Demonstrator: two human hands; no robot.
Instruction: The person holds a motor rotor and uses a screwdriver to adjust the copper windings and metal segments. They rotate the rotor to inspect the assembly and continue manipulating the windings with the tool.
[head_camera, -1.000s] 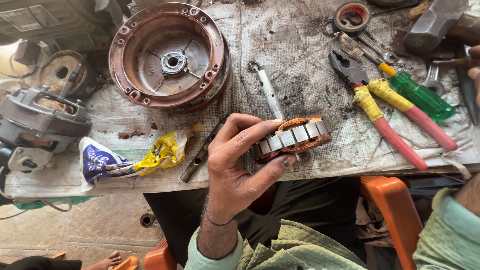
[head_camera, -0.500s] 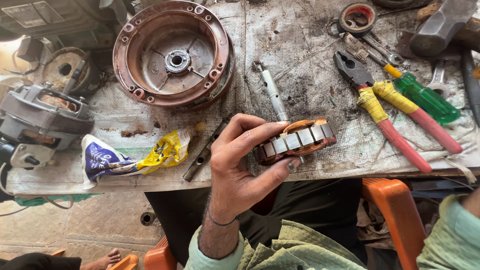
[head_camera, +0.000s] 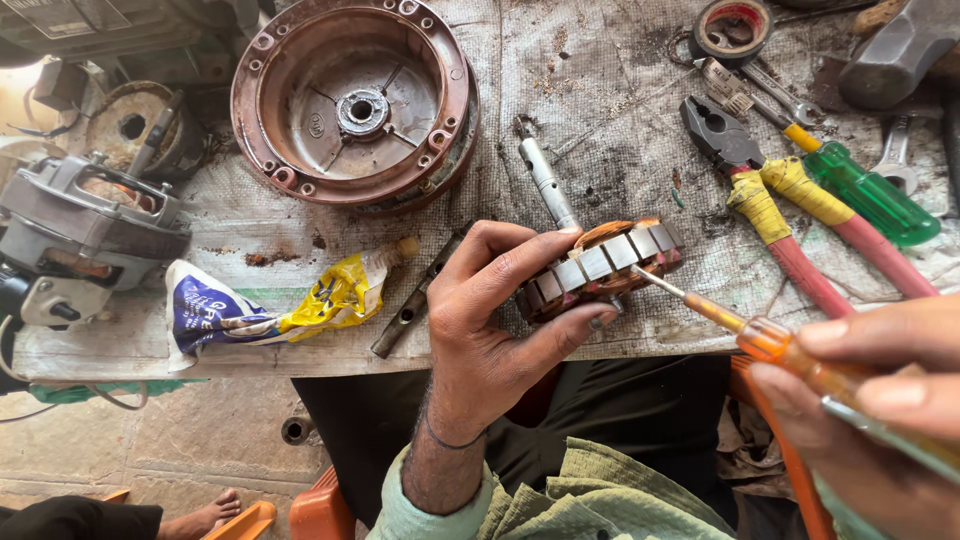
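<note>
The left hand (head_camera: 490, 330) grips a small wound stator (head_camera: 600, 268), copper coils inside a ring of steel laminations, pinched between thumb and fingers just above the near edge of the workbench (head_camera: 600, 90); that much is as it was a second ago, though the stator has tipped a little more toward the person. What is new is the right hand (head_camera: 870, 400); absent from view a moment back, it has come in from the lower right, closed around the orange handle of a slim screwdriver (head_camera: 740, 328), whose tip now touches the lower side of the stator near the windings; probing or prying at the core looks to have begun. Behind, a rusty round motor housing (head_camera: 355, 100) lies open side up; a steel shaft (head_camera: 545, 175) lies beside it; pliers (head_camera: 760, 200) with taped handles and a green-handled screwdriver (head_camera: 860, 185) rest to the right; a crumpled blue-and-yellow packet (head_camera: 260, 305) sits at the left.
</note>
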